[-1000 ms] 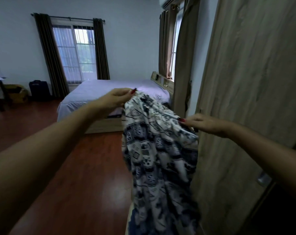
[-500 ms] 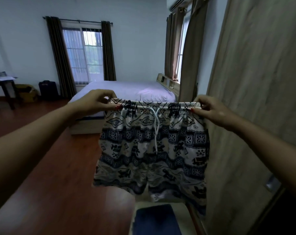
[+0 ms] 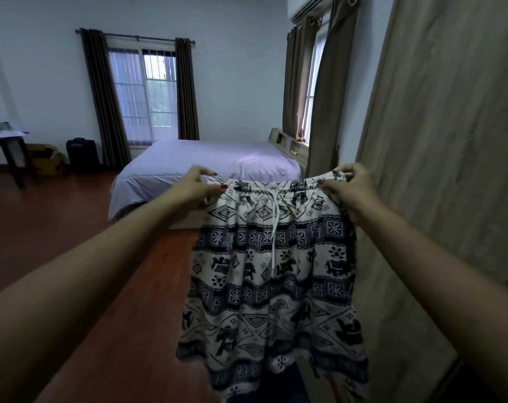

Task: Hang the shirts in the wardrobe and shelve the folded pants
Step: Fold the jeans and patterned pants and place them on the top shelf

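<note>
- One pair of patterned shorts (image 3: 273, 274), white with dark bands of elephants and diamonds. One white drawstring (image 3: 274, 228) hangs from the middle of the waistband.
- Both of my grips are on the shorts. My left grip (image 3: 193, 189) is closed on the left end of the waistband, thumb and fingertips pinching the cloth.
- My right grip (image 3: 351, 189) is curled round the right end of the waistband and pinches it the same way.
- The waistband runs stretched between the two grips. The shorts hang unfolded straight down below them, in the air.
- One wardrobe door (image 3: 450, 170) stands just beside my right grip, on its outer side. The inside of the wardrobe is out of view.
- One bed (image 3: 206, 161) with a pale lilac sheet lies beyond both grips.
- One window (image 3: 148, 94) between two dark curtains is far beyond my left grip.
- Well out past my left grip are one dark bag (image 3: 81, 154), one yellowish basket (image 3: 44, 158) whose contents I cannot make out, and one tabletop (image 3: 2, 135) carrying papers and a small grey thing.
- One dark blue thing (image 3: 276, 385) shows under the hem, below the grips. I cannot tell what it is.
</note>
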The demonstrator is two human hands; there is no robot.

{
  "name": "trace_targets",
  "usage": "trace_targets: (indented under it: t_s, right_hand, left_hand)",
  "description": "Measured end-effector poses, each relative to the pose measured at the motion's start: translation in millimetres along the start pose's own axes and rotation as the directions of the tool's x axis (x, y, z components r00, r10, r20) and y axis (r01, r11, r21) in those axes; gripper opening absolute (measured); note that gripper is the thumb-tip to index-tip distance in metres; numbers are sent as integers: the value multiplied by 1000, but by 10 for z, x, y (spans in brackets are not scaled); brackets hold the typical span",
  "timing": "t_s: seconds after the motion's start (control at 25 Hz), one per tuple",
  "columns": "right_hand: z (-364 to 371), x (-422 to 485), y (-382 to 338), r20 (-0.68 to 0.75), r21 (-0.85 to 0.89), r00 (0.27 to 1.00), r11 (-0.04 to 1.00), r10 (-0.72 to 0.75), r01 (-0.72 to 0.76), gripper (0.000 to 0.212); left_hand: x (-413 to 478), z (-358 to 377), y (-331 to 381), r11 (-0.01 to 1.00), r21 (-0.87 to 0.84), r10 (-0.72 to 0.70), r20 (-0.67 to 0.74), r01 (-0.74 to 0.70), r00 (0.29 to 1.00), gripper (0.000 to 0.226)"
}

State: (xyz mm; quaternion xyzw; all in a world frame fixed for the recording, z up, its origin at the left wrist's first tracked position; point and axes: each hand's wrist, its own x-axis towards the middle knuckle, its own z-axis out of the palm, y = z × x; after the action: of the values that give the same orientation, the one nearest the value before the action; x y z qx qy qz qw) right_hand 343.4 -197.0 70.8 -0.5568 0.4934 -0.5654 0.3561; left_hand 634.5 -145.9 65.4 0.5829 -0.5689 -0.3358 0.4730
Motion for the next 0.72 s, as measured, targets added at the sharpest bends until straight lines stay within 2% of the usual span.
trace_targets:
  t_s: [0.04, 0.16, 0.28, 0.4, 0.52, 0.6, 0.72]
  right_hand:
    - [118, -81, -34, -11, 25, 1000, 999, 23, -22, 37]
    - [434, -328, -108, 107, 64, 994, 998, -17, 10, 37]
    - [608, -482, -99, 229, 157, 973, 988, -34, -3, 19]
    - [600, -495, -41, 245, 251, 968, 968, -53, -10, 27]
    - [528, -447, 29, 233, 197, 953, 969, -193, 148, 27]
    - [497, -417, 31, 260, 143, 931, 963, -258, 227, 26]
    - [453, -314, 8, 305, -14, 870, 911, -388, 411, 24]
  left_hand:
    - [-3, 147, 22, 999, -39, -19, 8, 19, 1000, 9]
    - [-53, 527, 82, 972, -231, -38, 54, 49, 998, 25]
    - [-72, 680, 34, 935, -354, -6, 87, 36, 996, 21]
    - [-92, 684, 14, 908, -419, 33, 121, 21, 992, 25]
    - [-152, 646, 66, 910, -414, 82, 165, -7, 983, 10]
    - [-161, 641, 66, 930, -363, 118, 152, -56, 981, 11]
    - [-103, 653, 2, 919, -382, 149, 107, -97, 983, 14]
